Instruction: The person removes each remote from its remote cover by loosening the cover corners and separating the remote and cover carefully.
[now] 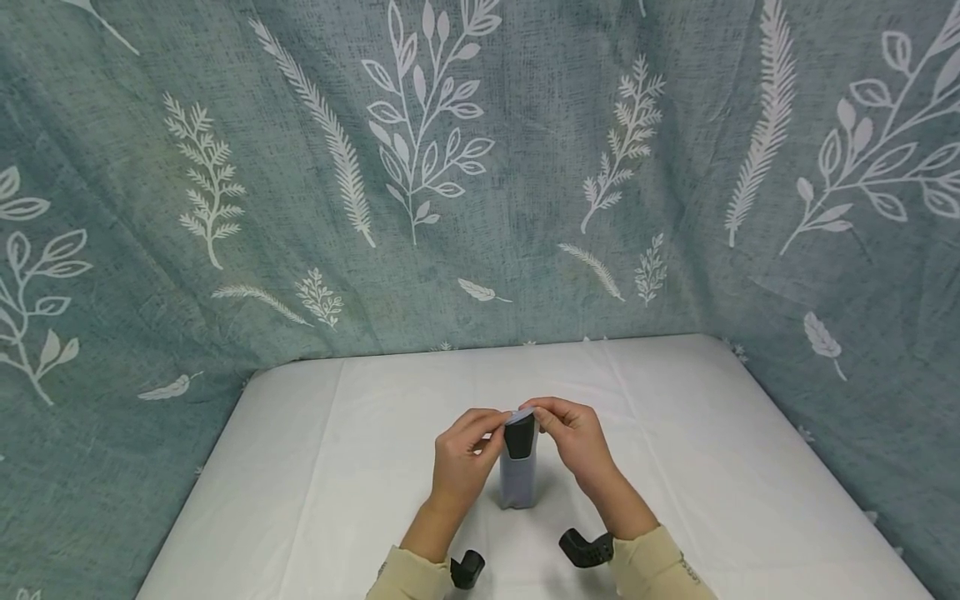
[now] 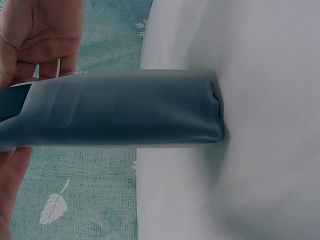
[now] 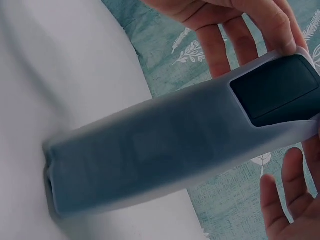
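Observation:
A tall, narrow translucent grey-blue silicone sleeve (image 1: 517,485) stands upright at the middle of the table, its lower end touching the cloth. Inside it is a dark, slab-shaped device (image 3: 277,90), bare through a cutout near the top; its kind cannot be told. My left hand (image 1: 465,457) pinches the sleeve's upper rim from the left, thumb on the edge. From the right, my right hand (image 1: 581,437) pinches the same rim with thumb and forefinger. The sleeve's bottom end looks creased in the left wrist view.
A white cloth covers the table (image 1: 360,467). Behind it and along both sides hangs a green curtain (image 1: 525,275) with white leaf prints. Black wrist camera mounts (image 1: 585,550) jut inward below both hands, near the tan sleeve cuffs (image 1: 652,562).

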Available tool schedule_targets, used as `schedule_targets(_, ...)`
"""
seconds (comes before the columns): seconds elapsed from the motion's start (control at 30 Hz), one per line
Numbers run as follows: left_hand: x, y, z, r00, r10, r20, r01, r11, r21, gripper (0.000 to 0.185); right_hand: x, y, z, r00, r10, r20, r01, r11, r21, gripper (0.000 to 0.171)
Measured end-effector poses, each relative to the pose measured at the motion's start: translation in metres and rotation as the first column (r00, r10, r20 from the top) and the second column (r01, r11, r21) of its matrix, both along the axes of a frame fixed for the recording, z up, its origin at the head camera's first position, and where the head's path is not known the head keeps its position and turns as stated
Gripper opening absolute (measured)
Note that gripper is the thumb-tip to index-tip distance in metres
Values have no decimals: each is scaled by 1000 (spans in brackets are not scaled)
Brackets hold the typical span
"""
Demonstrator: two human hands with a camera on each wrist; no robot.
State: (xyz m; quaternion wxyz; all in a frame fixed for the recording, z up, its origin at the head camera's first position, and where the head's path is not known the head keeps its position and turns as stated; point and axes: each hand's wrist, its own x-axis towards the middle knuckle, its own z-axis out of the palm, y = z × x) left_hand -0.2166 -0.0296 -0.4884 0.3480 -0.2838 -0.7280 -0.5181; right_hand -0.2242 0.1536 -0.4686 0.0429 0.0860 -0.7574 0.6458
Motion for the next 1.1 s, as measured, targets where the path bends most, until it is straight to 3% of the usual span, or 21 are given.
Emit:
schedule_targets(0.27,1,-1,-2,999,-31,25,31,1000,4,21,-2,-5,-1,997,-14,72,16,999,-37,19)
schedule_targets(0.47,1,-2,-3,999,-32,43,31,999,13,20,1,-9,-5,996,-52,73,55,998,-42,13)
schedule_targets(0.77,4,0,-2,994,-17,110,12,999,45,21,11,-10,-13,995,-36,-98,37,999,6,21)
schedule_targets(0.93,6,1,0,993,-18,119,9,997,78,21,14,-12,-18,969,-31,-246,57,994,98,25)
schedule_targets(1.1,7,0,2,978,-38,204,16,994,109,16,16,-15,-19,948,-48,-316,97,985,140,30)
